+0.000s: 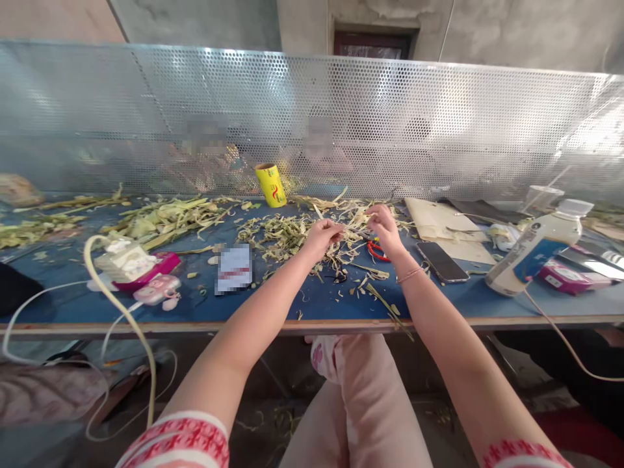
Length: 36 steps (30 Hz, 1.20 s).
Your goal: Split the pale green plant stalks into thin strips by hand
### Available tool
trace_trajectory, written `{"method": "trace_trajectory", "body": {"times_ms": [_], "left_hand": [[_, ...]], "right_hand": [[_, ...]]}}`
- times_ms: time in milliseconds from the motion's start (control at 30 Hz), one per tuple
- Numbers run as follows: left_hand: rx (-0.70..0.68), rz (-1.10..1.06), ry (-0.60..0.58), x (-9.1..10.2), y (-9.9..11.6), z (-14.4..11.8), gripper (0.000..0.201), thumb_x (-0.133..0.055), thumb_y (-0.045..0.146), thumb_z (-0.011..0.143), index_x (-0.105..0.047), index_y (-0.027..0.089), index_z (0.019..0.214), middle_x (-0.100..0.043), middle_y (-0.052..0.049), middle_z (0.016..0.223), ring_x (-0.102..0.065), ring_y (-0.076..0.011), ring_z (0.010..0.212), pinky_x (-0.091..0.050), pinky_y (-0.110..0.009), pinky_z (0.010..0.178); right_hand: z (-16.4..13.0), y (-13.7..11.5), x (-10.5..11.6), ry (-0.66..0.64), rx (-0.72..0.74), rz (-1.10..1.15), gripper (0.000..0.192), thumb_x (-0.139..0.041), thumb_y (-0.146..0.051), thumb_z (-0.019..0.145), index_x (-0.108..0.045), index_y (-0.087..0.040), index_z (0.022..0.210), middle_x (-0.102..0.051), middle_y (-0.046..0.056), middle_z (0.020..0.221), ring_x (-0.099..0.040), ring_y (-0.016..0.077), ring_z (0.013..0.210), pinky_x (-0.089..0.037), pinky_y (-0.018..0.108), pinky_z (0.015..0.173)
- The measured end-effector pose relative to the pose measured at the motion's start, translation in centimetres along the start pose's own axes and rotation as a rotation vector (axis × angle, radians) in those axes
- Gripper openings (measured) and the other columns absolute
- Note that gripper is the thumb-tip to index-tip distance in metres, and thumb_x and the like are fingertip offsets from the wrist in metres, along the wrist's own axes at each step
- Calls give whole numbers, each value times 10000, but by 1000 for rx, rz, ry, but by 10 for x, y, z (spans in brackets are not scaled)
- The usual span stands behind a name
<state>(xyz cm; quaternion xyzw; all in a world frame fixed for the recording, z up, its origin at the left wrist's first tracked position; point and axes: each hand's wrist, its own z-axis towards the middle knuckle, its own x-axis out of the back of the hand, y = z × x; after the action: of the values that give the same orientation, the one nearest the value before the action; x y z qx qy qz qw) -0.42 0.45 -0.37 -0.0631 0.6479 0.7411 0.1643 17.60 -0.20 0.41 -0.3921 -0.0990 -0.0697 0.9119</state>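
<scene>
My left hand (320,236) and my right hand (385,229) reach out over a blue table (312,299), both pinching a pale strip of dried leaf (351,229) stretched between them. Under them lies a heap of loose leaf strips (287,234). Red-handled scissors (376,250) lie on the table just below my right hand. A thin bracelet circles my right wrist.
A yellow can (271,184) stands by the perforated metal screen (312,123). A black phone (442,261) lies on the right, with a white bottle (533,248) on its side farther right and cardboard (446,227) behind the phone. Pink items and white cables (131,273) sit on the left. People sit behind the screen.
</scene>
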Motion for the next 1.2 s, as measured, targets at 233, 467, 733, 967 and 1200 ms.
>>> {"method": "trace_trajectory", "body": {"times_ms": [233, 467, 733, 967, 1200], "left_hand": [[26, 17, 53, 5, -1, 6, 384, -804, 229, 598, -427, 163, 569, -571, 44, 505, -552, -53, 485, -428, -182, 526], [-34, 114, -6, 6, -1, 3, 371, -802, 232, 610, -439, 169, 650, -595, 39, 528, -584, -80, 503, -463, -206, 551], [-59, 207, -82, 10, -1, 6, 297, -807, 294, 626, -568, 133, 700, -598, 29, 570, -573, -76, 523, -498, -234, 574], [-117, 294, -192, 6, -1, 3, 333, -790, 409, 635, -643, 115, 690, -609, 8, 564, -570, -82, 528, -490, -247, 597], [-164, 304, -314, 1, -8, 1, 298, -714, 416, 727, -643, 127, 739, -627, 0, 646, -590, -95, 616, -482, -252, 643]], "right_hand": [[-6, -1, -10, -254, 213, -212, 313, -592, -196, 780, -626, -247, 1086, -512, 84, 1138, -565, 160, 845, -528, 331, 709], [-1, 5, -14, -145, 339, -311, 143, -609, -276, 852, -749, -252, 845, -660, 50, 827, -604, 179, 800, -509, 365, 782], [-1, 0, -12, -308, 424, -380, 151, -666, -389, 815, -774, -291, 776, -673, 45, 821, -550, 196, 828, -456, 430, 846], [1, 4, -11, -16, 316, -436, 147, -628, -317, 831, -755, -251, 797, -601, 68, 990, -563, 219, 968, -413, 486, 969], [4, 13, -14, 74, 85, -182, 207, -596, -364, 827, -733, -211, 809, -661, 98, 1050, -617, 231, 1016, -495, 444, 922]]}}
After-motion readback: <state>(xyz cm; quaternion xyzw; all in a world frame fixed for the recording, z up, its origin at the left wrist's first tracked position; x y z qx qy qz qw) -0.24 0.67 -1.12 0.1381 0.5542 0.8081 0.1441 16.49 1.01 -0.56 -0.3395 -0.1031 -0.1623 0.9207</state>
